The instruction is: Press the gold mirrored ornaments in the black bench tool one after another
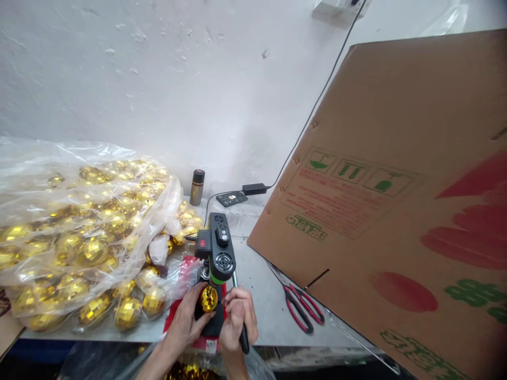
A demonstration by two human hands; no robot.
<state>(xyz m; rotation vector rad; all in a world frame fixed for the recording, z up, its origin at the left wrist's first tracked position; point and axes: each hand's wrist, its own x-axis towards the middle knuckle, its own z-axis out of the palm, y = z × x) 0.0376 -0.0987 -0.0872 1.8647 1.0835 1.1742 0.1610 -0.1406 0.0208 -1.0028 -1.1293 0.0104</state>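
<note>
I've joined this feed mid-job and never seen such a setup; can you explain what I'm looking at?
It's a single picture, from a camera worn on the person's head, looking forward and down. There is no robot, just two bare hands. The left hand steadies a faceted gold ball beneath a black machine; the right hand grips a lever beside it. On the table, a clear plastic bag of similar balls lies left; scissors and a large cardboard box are right.

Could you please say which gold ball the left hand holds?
The gold ball under the black machine, against the left hand; the others at left touch no hand.
</note>
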